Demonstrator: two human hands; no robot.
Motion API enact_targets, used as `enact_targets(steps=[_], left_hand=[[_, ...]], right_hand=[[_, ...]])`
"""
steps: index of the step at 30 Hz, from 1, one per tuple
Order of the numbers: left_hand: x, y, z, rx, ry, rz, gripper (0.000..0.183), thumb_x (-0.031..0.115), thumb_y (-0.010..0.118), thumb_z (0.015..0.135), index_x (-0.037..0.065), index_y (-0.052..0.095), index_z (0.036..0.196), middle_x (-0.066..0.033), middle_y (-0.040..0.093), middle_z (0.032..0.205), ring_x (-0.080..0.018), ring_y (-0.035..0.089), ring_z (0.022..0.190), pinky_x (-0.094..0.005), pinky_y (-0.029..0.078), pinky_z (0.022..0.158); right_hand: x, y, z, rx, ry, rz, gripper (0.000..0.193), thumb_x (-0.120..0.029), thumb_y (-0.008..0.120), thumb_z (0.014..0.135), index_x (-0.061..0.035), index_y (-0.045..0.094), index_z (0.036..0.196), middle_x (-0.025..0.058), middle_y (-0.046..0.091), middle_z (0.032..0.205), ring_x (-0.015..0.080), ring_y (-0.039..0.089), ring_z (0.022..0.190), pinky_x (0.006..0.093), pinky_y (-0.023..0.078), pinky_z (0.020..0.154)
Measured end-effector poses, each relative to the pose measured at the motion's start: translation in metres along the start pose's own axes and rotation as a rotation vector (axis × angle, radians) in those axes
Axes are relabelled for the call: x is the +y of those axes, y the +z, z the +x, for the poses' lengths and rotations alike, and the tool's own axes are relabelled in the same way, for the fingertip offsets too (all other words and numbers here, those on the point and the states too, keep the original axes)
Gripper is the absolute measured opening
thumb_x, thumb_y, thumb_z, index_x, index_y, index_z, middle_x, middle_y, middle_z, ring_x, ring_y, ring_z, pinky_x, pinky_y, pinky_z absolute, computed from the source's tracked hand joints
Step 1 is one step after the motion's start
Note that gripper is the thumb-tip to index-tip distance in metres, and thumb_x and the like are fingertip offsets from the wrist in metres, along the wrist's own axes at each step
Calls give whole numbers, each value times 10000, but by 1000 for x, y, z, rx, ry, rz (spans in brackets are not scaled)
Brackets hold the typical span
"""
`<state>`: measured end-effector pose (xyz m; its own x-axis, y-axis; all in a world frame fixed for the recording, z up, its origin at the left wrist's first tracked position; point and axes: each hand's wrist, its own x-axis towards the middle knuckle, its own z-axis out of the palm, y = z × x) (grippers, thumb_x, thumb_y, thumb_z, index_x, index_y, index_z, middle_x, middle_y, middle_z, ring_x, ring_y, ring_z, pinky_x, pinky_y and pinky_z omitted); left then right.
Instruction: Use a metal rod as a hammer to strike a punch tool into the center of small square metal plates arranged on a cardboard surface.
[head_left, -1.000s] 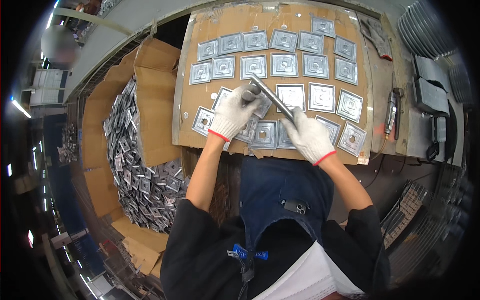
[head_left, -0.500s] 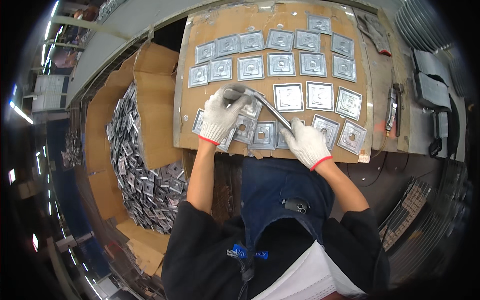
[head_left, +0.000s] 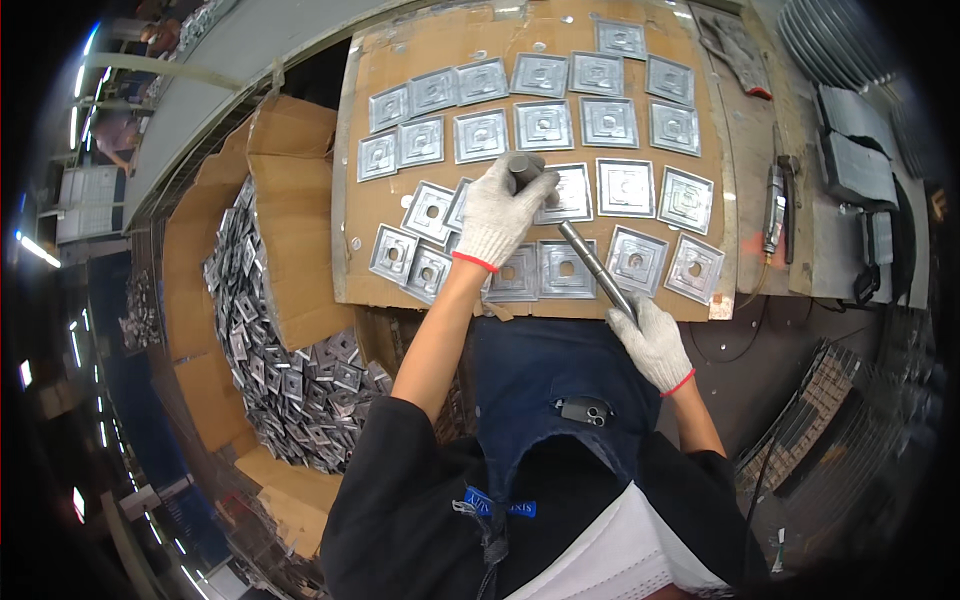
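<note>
At frame centre, the left hand (head_left: 500,212) grips a dark cylindrical tool (head_left: 522,169) beside a square metal plate (head_left: 574,196). Lower right of it, the right hand (head_left: 650,345) grips a metal rod (head_left: 597,268). Apparent step: tool positioning; next move calls for alignment.

A smooth silver metal rod (head_left: 597,268) slants from far left to near right, its near end gripped in the right hand (head_left: 655,345). Square metal plates (head_left: 625,203) with stepped rims lie in rows; nearest ones show round centre holes. The left hand (head_left: 497,213) pinches a partly hidden grey cylinder (head_left: 520,169).
</note>
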<state>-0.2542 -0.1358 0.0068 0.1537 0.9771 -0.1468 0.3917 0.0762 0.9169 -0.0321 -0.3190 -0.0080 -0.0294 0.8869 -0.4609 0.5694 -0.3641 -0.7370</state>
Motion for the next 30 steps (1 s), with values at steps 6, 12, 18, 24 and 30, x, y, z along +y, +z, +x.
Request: enact_targets(steps=[6, 12, 18, 24, 30], left_hand=[[-19, 24, 16, 9, 27, 39, 357, 267, 822, 967, -20, 724, 1156, -138, 792, 892, -181, 790, 798, -324, 608, 742], [-20, 25, 11, 54, 199, 227, 343, 288, 885, 904, 61, 766, 1131, -114, 801, 975, -208, 776, 839, -348, 612, 772], [-32, 6, 22, -78, 73, -2, 347, 275, 889, 890, 64, 778, 1143, -81, 812, 963, -161, 757, 825, -340, 610, 766], [-14, 1, 18, -126, 74, 238, 355, 339, 852, 919, 56, 769, 1117, -119, 793, 908, -243, 750, 781, -367, 589, 722], [-9, -8, 22, -151, 58, 337, 408, 432, 855, 894, 107, 770, 1124, -121, 787, 917, -302, 775, 845, -400, 601, 783]], right_hand=[[12, -8, -17, 117, 59, 172, 499, -430, 649, 1047, 49, 660, 1185, 311, 693, 907, 496, 706, 936, 510, 533, 812], [27, -18, -15, 164, 192, 171, 518, -435, 654, 1044, 75, 652, 1134, 318, 689, 917, 496, 699, 919, 496, 534, 808], [15, -21, -3, 157, 108, 124, 512, -440, 647, 1047, 67, 652, 1121, 311, 679, 911, 499, 690, 902, 507, 526, 800], [-37, -38, 14, 112, -49, 48, 467, -409, 642, 1052, 48, 658, 1149, 301, 685, 925, 476, 699, 916, 490, 529, 810], [-62, -57, 25, 184, -168, 88, 436, -372, 653, 1049, 29, 668, 1221, 238, 718, 914, 376, 742, 914, 436, 552, 832]])
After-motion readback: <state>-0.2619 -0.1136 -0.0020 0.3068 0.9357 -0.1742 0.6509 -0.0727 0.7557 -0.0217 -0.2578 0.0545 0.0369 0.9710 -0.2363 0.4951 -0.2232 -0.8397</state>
